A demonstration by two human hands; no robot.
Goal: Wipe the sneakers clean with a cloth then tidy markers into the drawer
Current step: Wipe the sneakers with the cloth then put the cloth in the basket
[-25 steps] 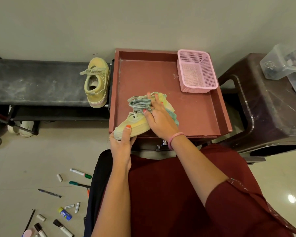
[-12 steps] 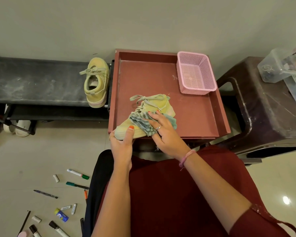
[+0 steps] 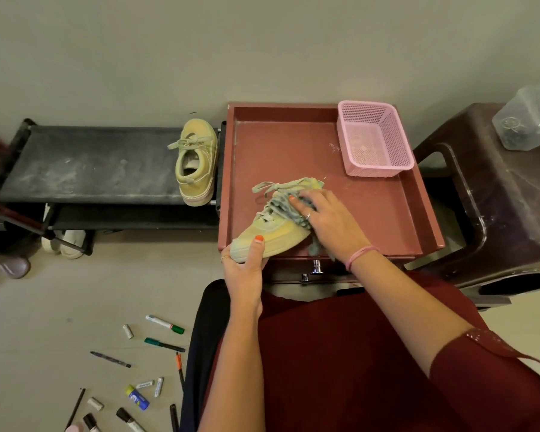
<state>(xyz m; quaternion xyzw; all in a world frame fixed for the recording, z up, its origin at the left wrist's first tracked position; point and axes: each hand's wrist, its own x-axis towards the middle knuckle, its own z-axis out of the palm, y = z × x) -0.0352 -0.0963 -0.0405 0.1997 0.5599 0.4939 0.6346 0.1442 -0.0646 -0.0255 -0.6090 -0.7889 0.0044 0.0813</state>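
The left hand [image 3: 245, 269] grips the toe of a yellow sneaker [image 3: 272, 232] lying on the red tray [image 3: 371, 213], while the right hand [image 3: 328, 219] presses a crumpled cloth [image 3: 286, 207] onto its laces. The second sneaker [image 3: 197, 165] rests on the black rack [image 3: 91, 165]. Markers [image 3: 166, 324] lie scattered on the floor.

Soft even light, wide-angle edge warp
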